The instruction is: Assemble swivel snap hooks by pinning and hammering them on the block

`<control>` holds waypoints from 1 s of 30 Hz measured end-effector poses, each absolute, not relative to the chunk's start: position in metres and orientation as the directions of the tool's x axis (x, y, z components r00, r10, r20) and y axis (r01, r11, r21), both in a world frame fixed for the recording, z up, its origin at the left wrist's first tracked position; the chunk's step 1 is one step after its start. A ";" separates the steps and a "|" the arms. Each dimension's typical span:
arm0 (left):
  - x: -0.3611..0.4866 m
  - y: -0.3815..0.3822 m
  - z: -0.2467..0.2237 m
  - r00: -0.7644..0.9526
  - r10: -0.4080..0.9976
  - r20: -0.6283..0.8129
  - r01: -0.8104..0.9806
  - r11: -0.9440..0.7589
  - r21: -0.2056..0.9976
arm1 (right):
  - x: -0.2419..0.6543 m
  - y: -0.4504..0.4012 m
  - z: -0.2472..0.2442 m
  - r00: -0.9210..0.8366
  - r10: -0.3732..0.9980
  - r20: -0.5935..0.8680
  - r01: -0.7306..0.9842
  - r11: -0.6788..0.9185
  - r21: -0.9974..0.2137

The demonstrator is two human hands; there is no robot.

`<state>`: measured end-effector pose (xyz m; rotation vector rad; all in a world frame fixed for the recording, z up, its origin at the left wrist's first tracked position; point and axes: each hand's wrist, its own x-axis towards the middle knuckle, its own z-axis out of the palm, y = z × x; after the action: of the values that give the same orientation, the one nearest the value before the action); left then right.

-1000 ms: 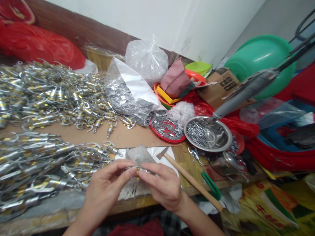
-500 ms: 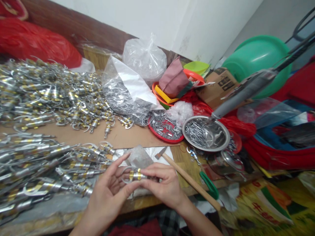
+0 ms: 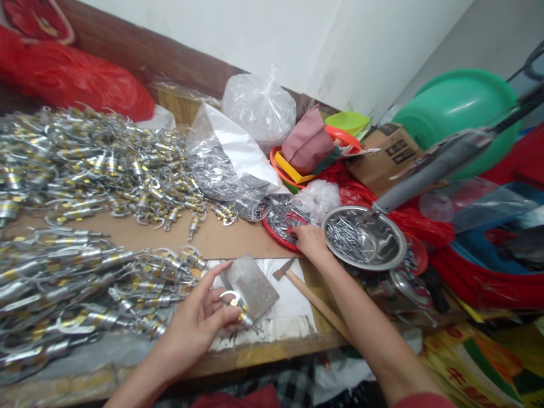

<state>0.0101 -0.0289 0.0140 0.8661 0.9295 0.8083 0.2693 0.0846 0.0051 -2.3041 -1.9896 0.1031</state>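
Between its thumb and fingers, my left hand point(image 3: 193, 320) grips a small silver metal fitting point(image 3: 245, 318) with gold-coloured bands, a curved hook at one end and a thin stem at the other. It is held just above the near edge of a flat metal block point(image 3: 259, 289). My right hand point(image 3: 312, 241) is at the red plate point(image 3: 277, 238), fingers bent down and drawn together among small flat metal pieces point(image 3: 284, 218). Whatever its fingertips pinch is hidden. A wooden-handled hammer point(image 3: 317, 302) lies right of the block, partly behind my right forearm.
Many similar fittings point(image 3: 97, 164) are heaped at left, with others laid in rows point(image 3: 63, 283) nearer me. A steel bowl point(image 3: 393, 258) of metal pins stands right of the plate. A clear bag point(image 3: 212, 170) of metal pieces lies behind. A grey-handled tool point(image 3: 429, 164) leans over the bowl.
My right hand has let go of the fitting and moved forward and right to the red plate. My left hand keeps the fitting, now tilted with its stem pointing down to the right.
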 end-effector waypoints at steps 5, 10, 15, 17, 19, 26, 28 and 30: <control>0.008 -0.024 0.009 0.384 0.856 -0.347 -0.240 0.455 0.857 | 0.275 0.088 0.008 0.119 0.992 0.036 0.964 -0.107 -0.244; 0.007 -0.018 0.002 0.367 0.868 -0.335 -0.313 0.454 0.834 | 0.250 0.054 0.017 0.046 0.995 0.086 0.873 0.002 -0.488; 0.005 -0.016 -0.004 0.380 0.867 -0.323 -0.325 0.452 0.831 | 0.194 -0.003 0.034 -0.328 0.941 0.082 0.627 0.281 -0.726; 0.005 -0.017 -0.005 0.379 0.869 -0.318 -0.331 0.448 0.831 | 0.179 -0.015 0.041 -0.444 0.889 0.111 0.584 0.381 -0.717; 0.005 -0.017 -0.005 0.380 0.869 -0.316 -0.340 0.449 0.826 | 0.171 -0.019 0.043 -0.470 0.869 0.157 0.603 0.446 -0.662; 0.006 -0.019 -0.006 0.390 0.868 -0.307 -0.380 0.455 0.806 | 0.172 -0.029 0.023 -0.569 0.668 0.480 0.545 0.743 -0.388; 0.006 -0.018 -0.006 0.390 0.870 -0.301 -0.379 0.450 0.809 | 0.173 -0.034 0.020 -0.630 0.601 0.492 0.536 0.795 -0.284; 0.006 -0.018 -0.005 0.383 0.873 -0.302 -0.375 0.446 0.813 | 0.172 -0.037 0.022 -0.677 0.560 0.478 0.526 0.822 -0.218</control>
<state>0.0061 -0.0176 -0.0055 0.7201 0.8171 0.8899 0.1722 -0.0374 0.0220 -0.7991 -2.4649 0.0834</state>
